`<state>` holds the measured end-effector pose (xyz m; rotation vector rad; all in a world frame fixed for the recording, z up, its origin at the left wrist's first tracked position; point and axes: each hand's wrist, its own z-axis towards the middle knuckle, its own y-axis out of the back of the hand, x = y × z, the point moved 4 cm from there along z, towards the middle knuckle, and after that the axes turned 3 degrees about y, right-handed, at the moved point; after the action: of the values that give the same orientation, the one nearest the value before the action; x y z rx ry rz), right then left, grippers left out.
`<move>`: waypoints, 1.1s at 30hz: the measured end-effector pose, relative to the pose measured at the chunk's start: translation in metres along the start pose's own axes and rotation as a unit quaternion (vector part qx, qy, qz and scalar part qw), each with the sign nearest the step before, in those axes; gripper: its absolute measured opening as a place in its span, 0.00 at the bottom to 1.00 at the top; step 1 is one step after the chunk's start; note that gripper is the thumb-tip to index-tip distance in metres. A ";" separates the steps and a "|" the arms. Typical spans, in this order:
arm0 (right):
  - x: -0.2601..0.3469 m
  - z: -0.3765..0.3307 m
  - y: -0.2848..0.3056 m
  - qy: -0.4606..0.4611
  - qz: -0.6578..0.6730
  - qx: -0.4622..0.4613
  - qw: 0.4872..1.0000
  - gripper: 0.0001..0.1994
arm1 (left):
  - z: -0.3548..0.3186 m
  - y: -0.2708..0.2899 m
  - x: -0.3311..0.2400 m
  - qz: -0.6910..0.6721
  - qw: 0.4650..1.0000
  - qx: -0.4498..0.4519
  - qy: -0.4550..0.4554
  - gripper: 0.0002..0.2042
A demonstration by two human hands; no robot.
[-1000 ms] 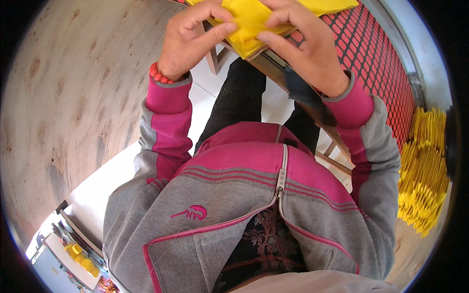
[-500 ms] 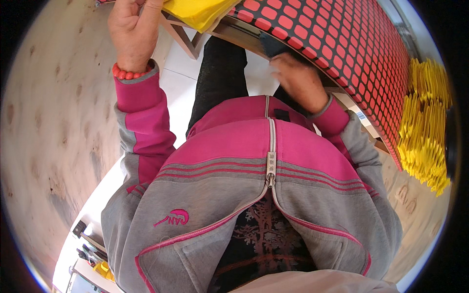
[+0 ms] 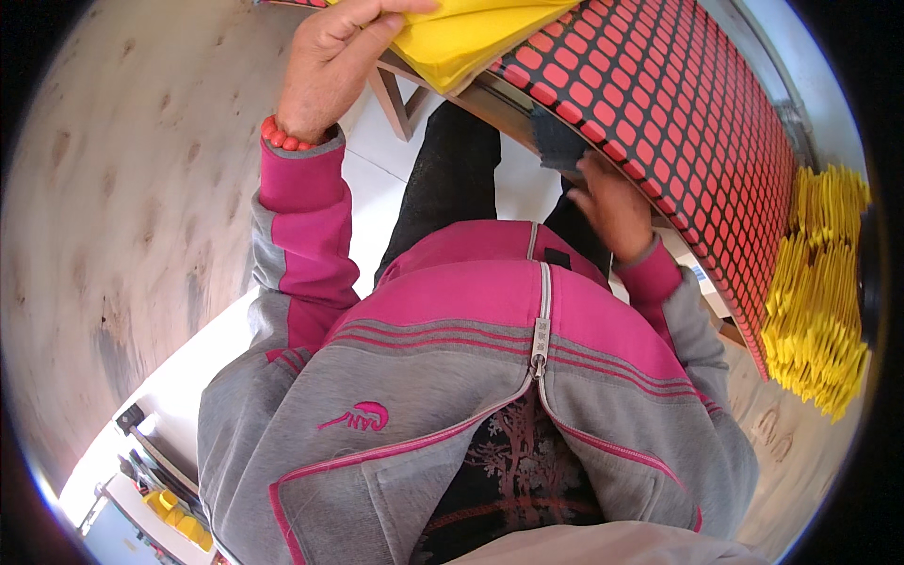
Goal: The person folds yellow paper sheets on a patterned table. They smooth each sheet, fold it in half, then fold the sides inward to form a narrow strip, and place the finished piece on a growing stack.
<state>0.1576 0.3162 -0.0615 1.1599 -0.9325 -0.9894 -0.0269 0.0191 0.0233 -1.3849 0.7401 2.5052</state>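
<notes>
At the top, my left hand (image 3: 331,68), with a red bead bracelet at its wrist, is closed on the left edge of a yellow folded sheet (image 3: 476,42). Its thumb and forefinger pinch there; the fingertips partly leave the frame. The sheet looks like soft cloth or thin paper and lies over the table's front edge. My right hand (image 3: 612,209) is below that edge, over my leg, fingers loosely apart and nothing visible in them. Just beyond its fingertips hangs a dark blue-grey cloth (image 3: 557,141), partly hidden under the table edge.
A red-and-black patterned cover (image 3: 650,99) lies over the tabletop. At the far right stands a thick stack of yellow folded pieces (image 3: 815,292). A wooden table leg (image 3: 388,102) shows below the sheet. Yellow items (image 3: 177,518) lie on a surface at the lower left.
The view has shifted, so most things sit lower and further right. My right hand, blurred before, now shows sharper with its fingers nearer the dark cloth. My left hand stays at the yellow sheet.
</notes>
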 end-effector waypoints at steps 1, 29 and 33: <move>0.013 0.001 0.015 -0.004 0.069 0.049 0.996 0.17 | 0.000 0.001 0.002 -0.006 1.000 0.005 0.003 0.13; 0.069 0.158 0.105 0.244 0.247 -0.175 0.921 0.06 | -0.002 0.006 -0.015 0.074 0.992 0.026 -0.095 0.04; 0.069 0.158 0.103 0.245 0.279 -0.184 0.910 0.06 | 0.000 0.003 -0.013 0.051 0.997 0.012 -0.062 0.01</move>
<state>0.0416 0.2176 0.0703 0.7028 -0.5794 -0.3519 -0.0214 0.0179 0.0348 -1.1998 0.8328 2.6231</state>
